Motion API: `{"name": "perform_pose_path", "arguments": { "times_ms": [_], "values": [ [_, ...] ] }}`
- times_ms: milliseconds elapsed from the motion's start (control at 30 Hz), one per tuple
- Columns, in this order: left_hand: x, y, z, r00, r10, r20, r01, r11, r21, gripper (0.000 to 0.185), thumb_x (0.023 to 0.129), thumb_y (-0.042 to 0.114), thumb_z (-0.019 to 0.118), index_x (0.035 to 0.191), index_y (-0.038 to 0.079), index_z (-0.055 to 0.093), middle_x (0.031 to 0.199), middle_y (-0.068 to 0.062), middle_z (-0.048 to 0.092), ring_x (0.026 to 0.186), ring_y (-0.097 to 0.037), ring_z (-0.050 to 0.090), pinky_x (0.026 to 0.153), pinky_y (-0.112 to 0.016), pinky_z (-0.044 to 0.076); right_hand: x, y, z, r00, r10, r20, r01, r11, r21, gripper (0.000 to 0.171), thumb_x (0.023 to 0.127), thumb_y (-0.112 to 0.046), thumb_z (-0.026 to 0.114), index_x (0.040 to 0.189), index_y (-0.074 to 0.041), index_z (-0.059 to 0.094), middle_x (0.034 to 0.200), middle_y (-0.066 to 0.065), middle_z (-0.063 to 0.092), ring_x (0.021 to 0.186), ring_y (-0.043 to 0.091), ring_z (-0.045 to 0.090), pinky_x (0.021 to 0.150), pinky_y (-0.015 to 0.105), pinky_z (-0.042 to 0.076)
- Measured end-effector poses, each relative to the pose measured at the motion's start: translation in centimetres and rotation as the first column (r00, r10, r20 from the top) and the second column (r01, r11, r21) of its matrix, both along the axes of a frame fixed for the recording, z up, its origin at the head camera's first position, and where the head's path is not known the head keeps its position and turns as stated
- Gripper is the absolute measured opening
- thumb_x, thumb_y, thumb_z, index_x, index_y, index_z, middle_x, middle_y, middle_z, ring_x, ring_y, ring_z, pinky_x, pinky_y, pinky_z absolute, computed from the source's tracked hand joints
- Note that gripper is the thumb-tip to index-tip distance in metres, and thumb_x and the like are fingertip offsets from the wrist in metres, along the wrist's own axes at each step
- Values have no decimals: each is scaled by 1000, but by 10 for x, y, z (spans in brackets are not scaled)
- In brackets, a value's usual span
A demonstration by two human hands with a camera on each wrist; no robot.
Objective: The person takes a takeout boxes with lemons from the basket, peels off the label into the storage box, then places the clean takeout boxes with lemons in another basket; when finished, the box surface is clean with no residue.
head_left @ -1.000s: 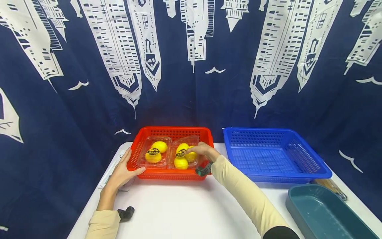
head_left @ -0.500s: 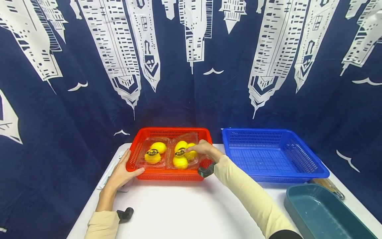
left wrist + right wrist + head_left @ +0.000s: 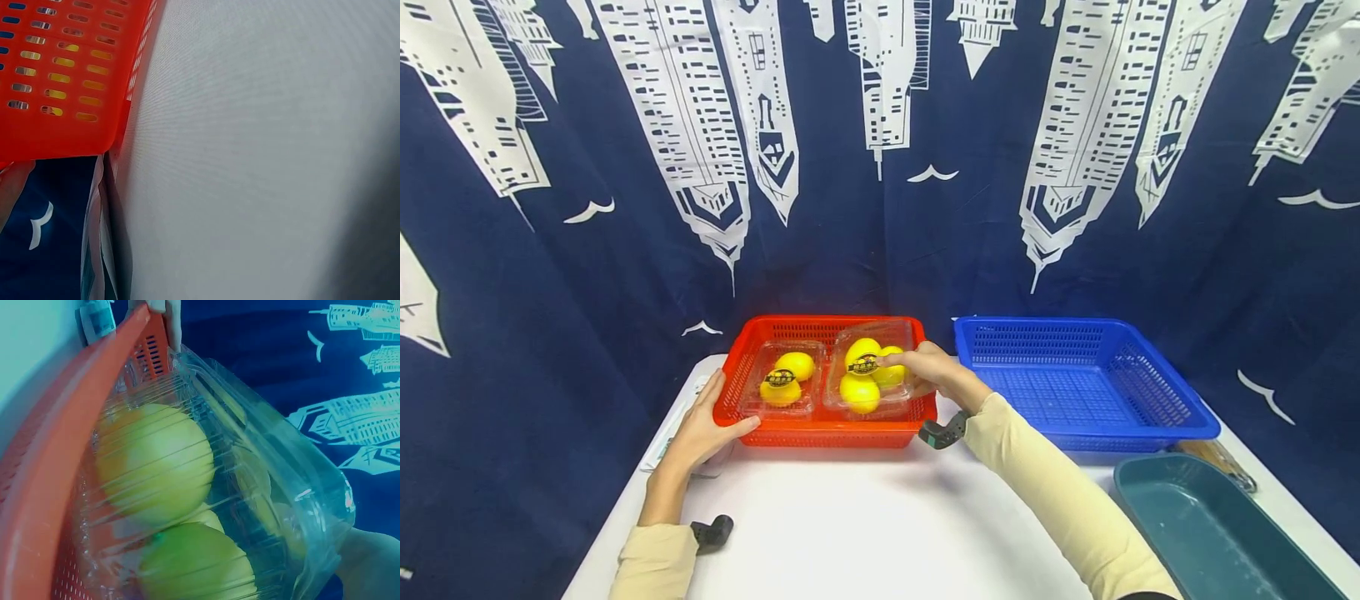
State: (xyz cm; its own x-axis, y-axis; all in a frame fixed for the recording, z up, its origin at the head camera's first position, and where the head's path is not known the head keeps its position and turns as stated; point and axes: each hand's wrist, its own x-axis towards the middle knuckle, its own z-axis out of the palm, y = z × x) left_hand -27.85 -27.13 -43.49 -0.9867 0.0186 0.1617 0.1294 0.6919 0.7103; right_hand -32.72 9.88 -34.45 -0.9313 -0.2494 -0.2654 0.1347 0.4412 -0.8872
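Note:
A red basket [image 3: 827,436] stands at the back of the table with two clear plastic boxes of yellow lemons. My right hand [image 3: 936,368] grips the right edge of the right-hand box of lemons [image 3: 862,364], fingers reaching onto its lid. That box is tilted, its far side raised to about the basket's back rim. In the right wrist view, the clear box [image 3: 312,506] leans above the basket's wall. The other box of lemons [image 3: 781,378] lies in the basket's left half. My left hand [image 3: 700,429] rests against the basket's front left corner, fingers straight along the side, thumb on the front rim.
To the right stands a blue basket [image 3: 1045,433]. In front of it is a dark teal tray [image 3: 1150,500], with a wooden-looking item [image 3: 1213,452] partly hidden behind. A flat, pale packet [image 3: 662,450] lies left of the red basket. A patterned navy curtain [image 3: 880,267] hangs behind.
The right-hand box of lemons has risen and tilted, shifting slightly right, held in my right hand. My left hand keeps its place on the red basket.

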Motion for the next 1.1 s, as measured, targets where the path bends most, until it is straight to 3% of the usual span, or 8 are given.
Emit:
{"name": "perform_pose_path", "arguments": {
  "times_ms": [67, 200, 333, 567, 733, 867, 967, 1100],
  "values": [
    [-1, 1, 2, 1000, -7, -11, 7, 1000, -6, 110, 78, 47, 75, 156, 3, 10, 164, -16, 10, 149, -44, 14, 116, -66, 18, 5, 6, 2, 1000, -16, -6, 16, 1000, -10, 52, 82, -39, 72, 53, -19, 35, 45, -7, 28, 42, 10, 35, 45, 19, 43],
    [-3, 2, 6, 1000, -16, -21, 16, 1000, -3, 110, 79, 45, 75, 156, 3, 10, 164, -16, 10, 149, -43, 14, 117, -65, 18, 14, 18, 8, 999, -46, -28, 45, 999, -19, 44, 83, -42, 71, 59, -17, 44, 50, -6, 36, 49, 10, 44, 54, 22, 51],
    [-5, 3, 6, 1000, -17, -16, 17, 1000, 0, 109, 79, 44, 76, 156, 4, 9, 165, -14, 10, 149, -42, 13, 116, -66, 18, 22, 31, 14, 998, -56, -34, 55, 998, -32, 48, 83, -44, 70, 56, -17, 41, 50, -7, 33, 50, 10, 41, 60, 26, 53],
    [-3, 3, 5, 1000, -15, 7, 15, 1000, 14, 109, 80, 43, 75, 157, 6, 8, 165, -14, 8, 150, -42, 12, 116, -67, 17, 39, 49, 10, 998, -51, -39, 49, 998, -40, 46, 84, -42, 69, 57, -18, 42, 49, -8, 30, 53, 10, 42, 53, 24, 40],
    [0, 2, 3, 999, -11, 30, 11, 1000, 16, 110, 80, 46, 75, 157, 7, 6, 165, -13, 7, 150, -43, 11, 115, -69, 17, 57, 60, 9, 999, -25, -44, 22, 997, -68, 50, 85, -40, 69, 54, -16, 38, 47, -8, 26, 49, 11, 31, 46, 22, 24],
    [1, 2, 2, 1000, -17, 23, 16, 1000, 16, 110, 80, 45, 75, 157, 7, 7, 165, -14, 8, 149, -44, 13, 114, -69, 18, 72, 71, 7, 999, -29, -30, 27, 997, -70, 35, 87, -40, 67, 81, -6, 60, 56, -5, 40, 60, 12, 48, 53, 21, 37],
    [1, 2, 3, 1000, -19, 23, 18, 1000, 12, 109, 80, 44, 75, 157, 6, 7, 165, -15, 8, 149, -44, 13, 114, -69, 18, 83, 78, 6, 999, -37, -18, 36, 996, -77, 48, 88, -40, 65, 112, 2, 61, 77, -1, 56, 77, 15, 59, 66, 26, 51],
    [2, 3, 2, 1000, -16, 23, 15, 1000, 9, 110, 80, 44, 75, 156, 5, 7, 165, -16, 8, 149, -44, 12, 115, -69, 17, 95, 84, 3, 999, -39, -26, 36, 996, -86, 56, 88, -39, 63, 120, 6, 58, 94, 3, 62, 85, 16, 60, 72, 28, 51]
  ]
}}
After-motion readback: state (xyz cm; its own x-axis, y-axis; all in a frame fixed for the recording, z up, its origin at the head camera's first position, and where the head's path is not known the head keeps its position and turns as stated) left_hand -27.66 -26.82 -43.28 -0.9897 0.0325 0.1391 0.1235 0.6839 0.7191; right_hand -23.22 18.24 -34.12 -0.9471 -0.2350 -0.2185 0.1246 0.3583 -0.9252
